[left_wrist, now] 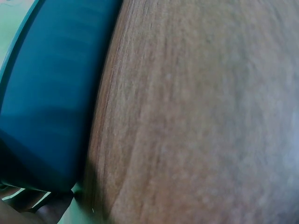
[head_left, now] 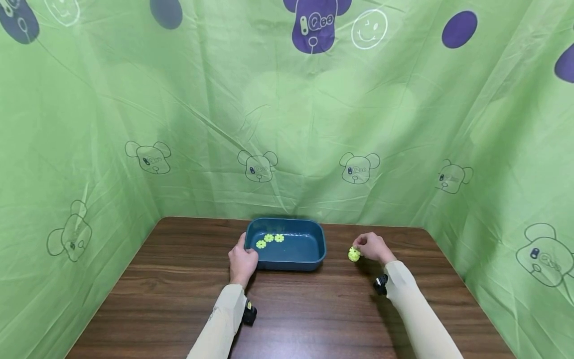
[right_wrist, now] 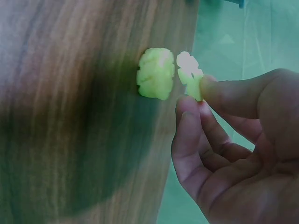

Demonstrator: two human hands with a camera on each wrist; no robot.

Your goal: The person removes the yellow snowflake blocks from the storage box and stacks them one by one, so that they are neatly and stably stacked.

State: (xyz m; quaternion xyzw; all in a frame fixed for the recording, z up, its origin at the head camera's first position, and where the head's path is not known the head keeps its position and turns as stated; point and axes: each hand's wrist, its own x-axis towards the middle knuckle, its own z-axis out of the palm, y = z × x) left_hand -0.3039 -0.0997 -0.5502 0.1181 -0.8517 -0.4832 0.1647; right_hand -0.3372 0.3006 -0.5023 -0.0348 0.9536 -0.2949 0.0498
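A dark blue rectangular tub stands at the back of the table, with three yellow-green flower-shaped pieces lying flat inside its left half. My left hand grips the tub's left wall near the front corner; in the left wrist view only part of the fingers shows beside the tub wall. To the right of the tub, my right hand pinches one flower-shaped piece between thumb and fingertips. Just below it a small stack of similar pieces sits on the table.
The brown wood-grain table is enclosed at the back and sides by a green curtain printed with bear outlines. The tub stands close to the back edge. A small black device is strapped at each wrist.
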